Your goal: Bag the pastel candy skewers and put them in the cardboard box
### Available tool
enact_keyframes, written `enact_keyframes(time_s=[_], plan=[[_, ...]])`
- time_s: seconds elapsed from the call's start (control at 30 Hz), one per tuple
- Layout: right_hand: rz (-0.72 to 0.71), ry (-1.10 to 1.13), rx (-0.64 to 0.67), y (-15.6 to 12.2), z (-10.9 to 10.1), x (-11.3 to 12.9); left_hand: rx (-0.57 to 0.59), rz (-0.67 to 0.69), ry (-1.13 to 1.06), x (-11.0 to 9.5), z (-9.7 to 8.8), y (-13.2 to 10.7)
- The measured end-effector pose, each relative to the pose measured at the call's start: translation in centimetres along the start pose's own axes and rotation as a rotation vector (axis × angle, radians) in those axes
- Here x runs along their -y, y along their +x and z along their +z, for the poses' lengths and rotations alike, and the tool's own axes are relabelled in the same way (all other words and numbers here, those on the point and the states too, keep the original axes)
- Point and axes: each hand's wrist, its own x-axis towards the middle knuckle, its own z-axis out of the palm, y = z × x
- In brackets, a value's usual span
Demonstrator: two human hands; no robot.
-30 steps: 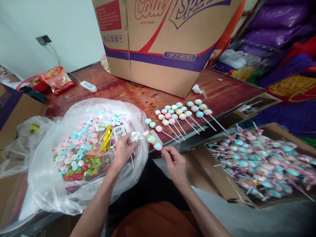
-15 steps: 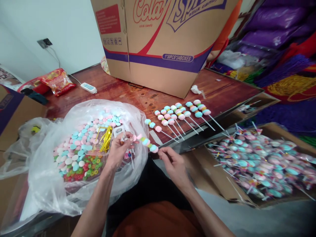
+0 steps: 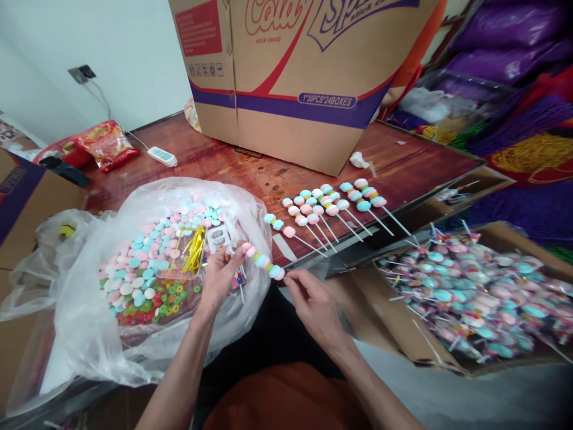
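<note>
My left hand (image 3: 220,276) is closed on a small clear wrapper at the far end of a candy skewer (image 3: 262,261) of pastel marshmallow discs. My right hand (image 3: 313,303) pinches the stick end of that same skewer. Both hands hover at the table's near edge, beside a big clear plastic bag (image 3: 147,272) full of pink, blue, white and ring-shaped candies, with gold twist ties (image 3: 195,249) and a packet of wrappers lying on top.
Several finished skewers (image 3: 329,206) lie in a row on the wooden table (image 3: 250,170). A large cardboard carton (image 3: 295,77) stands behind them. A box of wrapped skewers (image 3: 474,295) sits low right. A power strip (image 3: 162,156) and red snack bag (image 3: 107,143) lie far left.
The skewer's candy end has moved left into the wrapper held by my left hand. My right hand followed slightly left along the stick.
</note>
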Motion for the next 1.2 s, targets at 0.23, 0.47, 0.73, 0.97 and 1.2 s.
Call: enact_keyframes(time_s=[0.23, 0.47, 0.73, 0.97, 1.2], plan=[[-0.133, -0.098, -0.006, 0.0, -0.1, 0.0, -0.072, -0.084, -0.119, -0.3, 1.0, -0.1], [-0.074, -0.149, -0.032, -0.3, 0.3, 0.9, -0.097, 0.007, -0.015, -0.2, 1.5, -0.6], [0.034, 0.051, 0.011, -1.1, 2.1, 2.3, -0.177, 0.113, 0.06, 0.8, 2.4, -1.6], [0.265, 0.237, 0.011, -2.0, 3.8, 2.0, -0.144, 0.181, 0.127, 1.8, 2.4, -1.8], [0.331, 0.287, -0.009, -1.2, 4.1, 1.4, -0.127, 0.1, 0.131, 2.0, 2.6, -2.1]])
